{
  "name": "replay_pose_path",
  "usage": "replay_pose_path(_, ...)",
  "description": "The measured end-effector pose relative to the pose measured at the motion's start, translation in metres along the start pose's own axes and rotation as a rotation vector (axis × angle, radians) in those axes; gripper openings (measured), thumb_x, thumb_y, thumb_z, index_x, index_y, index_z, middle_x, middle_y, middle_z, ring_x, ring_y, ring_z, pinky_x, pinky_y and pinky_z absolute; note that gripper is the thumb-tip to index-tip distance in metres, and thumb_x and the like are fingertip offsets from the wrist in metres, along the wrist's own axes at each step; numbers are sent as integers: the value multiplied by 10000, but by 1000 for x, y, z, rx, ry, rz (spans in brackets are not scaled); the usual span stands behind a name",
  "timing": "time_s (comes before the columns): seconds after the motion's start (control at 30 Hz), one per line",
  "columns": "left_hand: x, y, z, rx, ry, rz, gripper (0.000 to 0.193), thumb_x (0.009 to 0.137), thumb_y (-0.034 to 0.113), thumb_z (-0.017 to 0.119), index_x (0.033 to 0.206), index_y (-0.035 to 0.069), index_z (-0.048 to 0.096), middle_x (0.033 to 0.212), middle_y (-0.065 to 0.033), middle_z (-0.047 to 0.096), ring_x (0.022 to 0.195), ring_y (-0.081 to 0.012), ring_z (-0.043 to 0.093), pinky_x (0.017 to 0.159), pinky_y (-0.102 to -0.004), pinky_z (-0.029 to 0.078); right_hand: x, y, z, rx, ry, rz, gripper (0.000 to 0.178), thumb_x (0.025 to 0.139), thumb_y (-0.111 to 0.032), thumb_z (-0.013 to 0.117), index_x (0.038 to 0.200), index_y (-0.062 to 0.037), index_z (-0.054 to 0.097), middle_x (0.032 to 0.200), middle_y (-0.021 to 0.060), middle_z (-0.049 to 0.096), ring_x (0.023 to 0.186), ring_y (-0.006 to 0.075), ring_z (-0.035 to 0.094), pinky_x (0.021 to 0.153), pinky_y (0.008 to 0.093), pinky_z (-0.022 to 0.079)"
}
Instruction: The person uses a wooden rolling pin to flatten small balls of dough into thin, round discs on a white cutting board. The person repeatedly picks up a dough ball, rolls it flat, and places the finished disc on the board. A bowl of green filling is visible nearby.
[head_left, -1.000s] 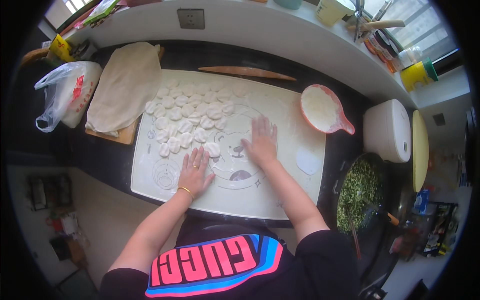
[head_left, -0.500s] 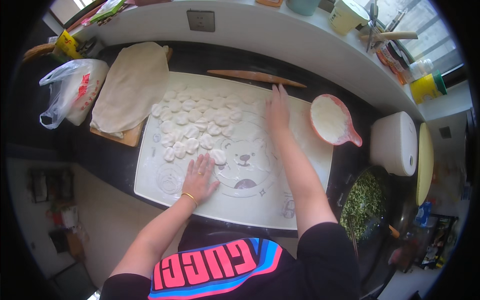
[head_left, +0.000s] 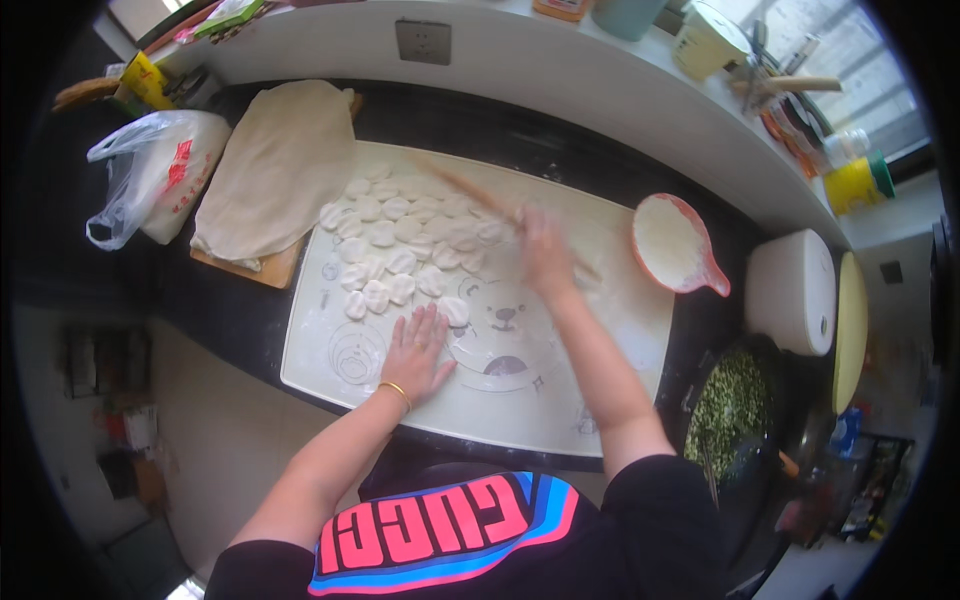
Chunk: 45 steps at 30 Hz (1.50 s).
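My right hand [head_left: 548, 252], blurred by motion, grips a tapered wooden rolling pin [head_left: 462, 183] near its middle. The pin slants across the far part of a pale mat [head_left: 630, 345] with a bear's face printed on it. My left hand [head_left: 417, 340] rests flat on the mat, fingers spread and a gold bangle at the wrist. Just beyond its fingertips lie many small flattened dough pieces [head_left: 407, 230], grouped on the mat's left half. The nearest dough piece [head_left: 454, 311] is beside my left fingers. Loose flour dusts the mat.
A folded dough sheet [head_left: 275, 165] covers a wooden board [head_left: 272, 268] at left, next to a plastic bag [head_left: 165, 170]. At right are a pink-rimmed flour bowl [head_left: 672, 240], a white appliance [head_left: 792, 290] and a pan of chopped greens [head_left: 730, 410]. Jars line the back ledge.
My right hand has taken the rolling pin from the dark counter behind the mat and brought it nearer, over the mat. My left hand stays flat beside the dough pieces.
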<state>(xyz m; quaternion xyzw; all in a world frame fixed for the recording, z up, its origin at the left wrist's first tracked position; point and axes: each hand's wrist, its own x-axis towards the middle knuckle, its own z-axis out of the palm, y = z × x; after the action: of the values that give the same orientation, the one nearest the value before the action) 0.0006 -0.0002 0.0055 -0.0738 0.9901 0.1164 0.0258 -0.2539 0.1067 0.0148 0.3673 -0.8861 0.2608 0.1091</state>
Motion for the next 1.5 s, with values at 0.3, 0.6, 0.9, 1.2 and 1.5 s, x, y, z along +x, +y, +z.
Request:
replay_pose_path(0.3,29,1,-8,-95,-102,318,739,811,352,573,1397,26,263,1470,-150,223,1369,-281,189,1112,-407,171,-149,-43,-33,-45,-136,173,417,751,-142,639,1148,-108,516,1010,77,522,982,273,504,841,415,387)
replay_pose_path(0.6,-3,-63,-11,5,-93,420,749,815,373,575,1389,4,268,1479,-150,202,1368,-280,196,1103,-409,196,-200,-59,-48,-178,-129,412,431,759,-156,636,1167,-127,499,1041,78,519,1036,282,486,890,428,364)
replay_pose_path(0.9,7,-59,-1,-105,-57,430,748,848,386,540,1387,-34,235,1470,-194,192,1373,-308,170,1116,-407,162,-206,-59,-66,-186,-61,504,426,765,-95,620,1177,-107,511,1071,94,524,1039,292,478,898,433,356)
replay_pose_path(1.2,23,-26,-16,-62,-256,350,753,863,410,517,1389,-42,222,1475,-206,170,1374,-336,147,1115,-420,160,-218,-33,-65,-191,-22,555,422,771,-136,638,1175,-138,520,1088,89,515,1033,287,486,900,455,352)
replay_pose_path(1.5,40,92,12,-104,-77,540,791,843,418,541,1399,-30,200,1480,-199,154,1373,-314,163,1113,-414,165,-213,-8,-94,-24,-15,537,429,790,-103,608,1205,-109,496,1106,110,512,1044,310,479,882,435,383)
